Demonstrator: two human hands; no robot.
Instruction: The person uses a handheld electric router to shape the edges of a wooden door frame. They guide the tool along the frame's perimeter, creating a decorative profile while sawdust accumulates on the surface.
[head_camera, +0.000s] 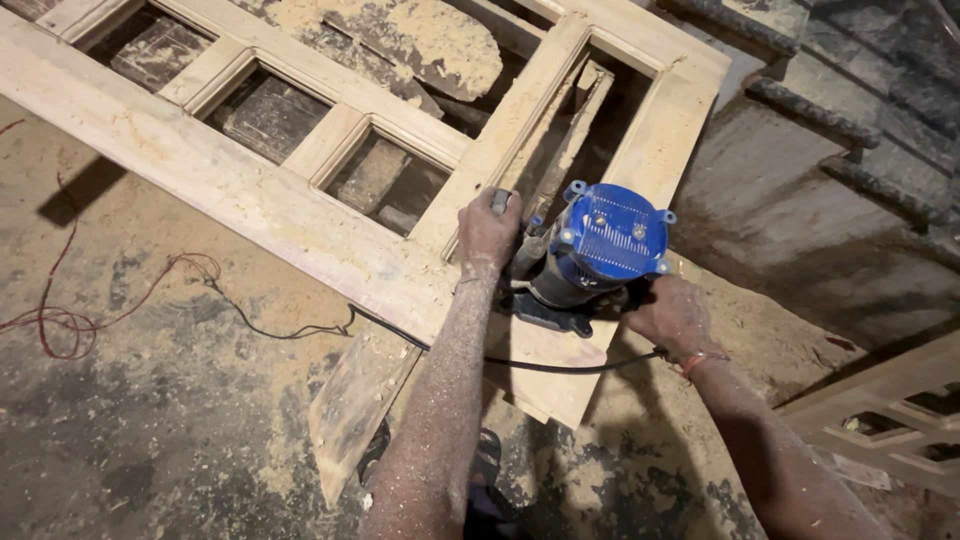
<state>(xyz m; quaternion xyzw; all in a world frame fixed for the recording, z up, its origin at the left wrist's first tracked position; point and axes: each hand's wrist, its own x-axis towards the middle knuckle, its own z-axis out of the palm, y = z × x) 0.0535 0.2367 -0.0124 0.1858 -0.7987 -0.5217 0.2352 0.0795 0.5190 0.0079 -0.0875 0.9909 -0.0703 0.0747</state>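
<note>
A blue-topped electric router (600, 250) stands on the near corner of a pale wooden door frame (250, 190) that lies across the floor. My left hand (488, 232) grips the router's left side handle. On the opposite side, my right hand (668, 315) holds the other handle, with a red thread around that wrist. Both forearms are coated in sawdust. A black power cord (560, 366) runs from the router under my arms and off to the left.
Sawdust covers the floor. A red wire (70, 322) loops at the left. A loose wooden offcut (355, 400) leans under the frame near my feet. Concrete steps (830, 110) rise at the right, and another panelled frame (890, 420) lies at the lower right.
</note>
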